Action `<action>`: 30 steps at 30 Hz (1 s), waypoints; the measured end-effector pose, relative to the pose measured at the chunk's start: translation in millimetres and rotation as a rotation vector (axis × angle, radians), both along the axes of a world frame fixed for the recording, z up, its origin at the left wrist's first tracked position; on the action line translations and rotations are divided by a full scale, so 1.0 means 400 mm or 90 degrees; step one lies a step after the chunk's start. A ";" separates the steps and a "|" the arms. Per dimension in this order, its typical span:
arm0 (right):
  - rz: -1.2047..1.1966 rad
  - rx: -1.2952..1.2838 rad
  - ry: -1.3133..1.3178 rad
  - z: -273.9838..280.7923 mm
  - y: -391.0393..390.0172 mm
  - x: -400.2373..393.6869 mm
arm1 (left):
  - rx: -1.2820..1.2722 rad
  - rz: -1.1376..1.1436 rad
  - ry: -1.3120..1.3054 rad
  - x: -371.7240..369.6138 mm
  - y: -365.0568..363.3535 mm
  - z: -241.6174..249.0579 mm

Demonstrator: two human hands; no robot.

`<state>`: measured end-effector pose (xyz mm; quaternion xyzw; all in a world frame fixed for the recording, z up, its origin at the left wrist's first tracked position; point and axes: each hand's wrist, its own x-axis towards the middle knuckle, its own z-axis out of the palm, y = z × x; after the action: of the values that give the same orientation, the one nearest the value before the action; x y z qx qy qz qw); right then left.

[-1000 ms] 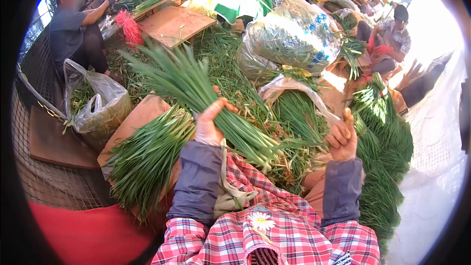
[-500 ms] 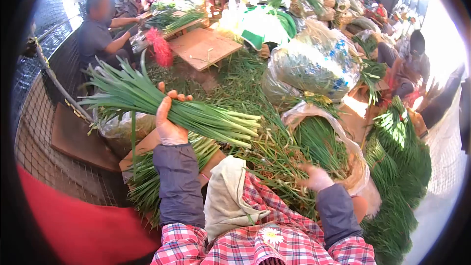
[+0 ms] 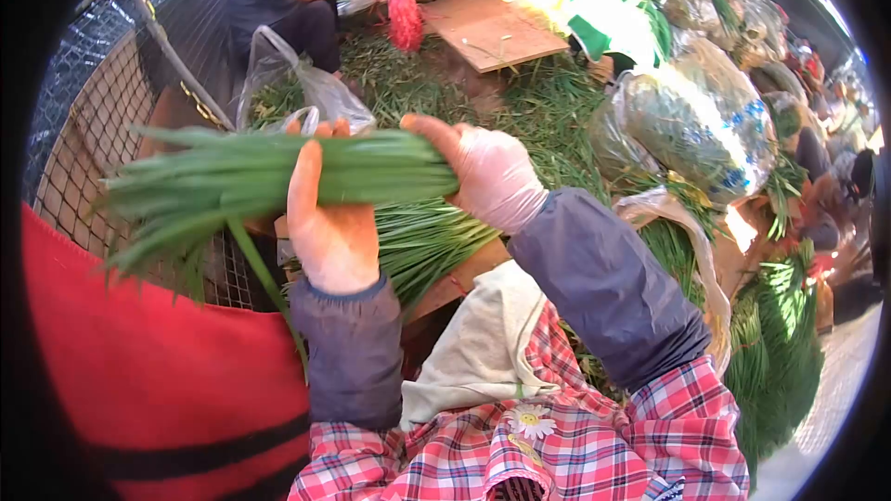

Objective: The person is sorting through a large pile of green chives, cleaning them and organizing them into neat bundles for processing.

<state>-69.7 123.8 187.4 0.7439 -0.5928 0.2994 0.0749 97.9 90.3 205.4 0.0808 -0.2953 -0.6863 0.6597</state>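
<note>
While level, chive bunch [image 3: 241, 181] gripped by left hand [image 3: 329, 223], right hand [image 3: 492, 172] clasping its end

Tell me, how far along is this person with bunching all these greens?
Some looks done: gathered greens lie stacked on the board under the hands. In hand: the left hand grips one bunch of green stalks mid-length, and the right hand cups its cut end. I see no tie on it. Plenty is left: loose greens cover the ground beyond, and full bags wait.
</note>
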 end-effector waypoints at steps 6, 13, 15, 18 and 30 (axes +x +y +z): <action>0.055 0.240 0.115 -0.240 -0.119 0.003 | 0.260 -0.261 -0.295 0.179 0.054 -0.270; 0.091 0.269 0.357 -0.404 -0.206 -0.033 | -0.514 0.094 -1.038 0.114 -0.013 -0.261; 0.124 0.330 0.377 -0.399 -0.221 -0.038 | -0.532 0.123 -1.205 0.031 -0.085 -0.296; 0.158 0.398 0.318 -0.394 -0.223 -0.075 | -0.518 0.000 -1.333 -0.025 -0.158 -0.459; -0.069 0.305 -0.705 -0.560 -0.213 -0.216 | -0.539 0.033 -1.386 -0.061 -0.160 -0.485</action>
<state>-155.9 38.7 -36.6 0.4425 -0.6314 0.4960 -0.3994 73.7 26.4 11.5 0.4064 -0.9084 -0.0874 0.0462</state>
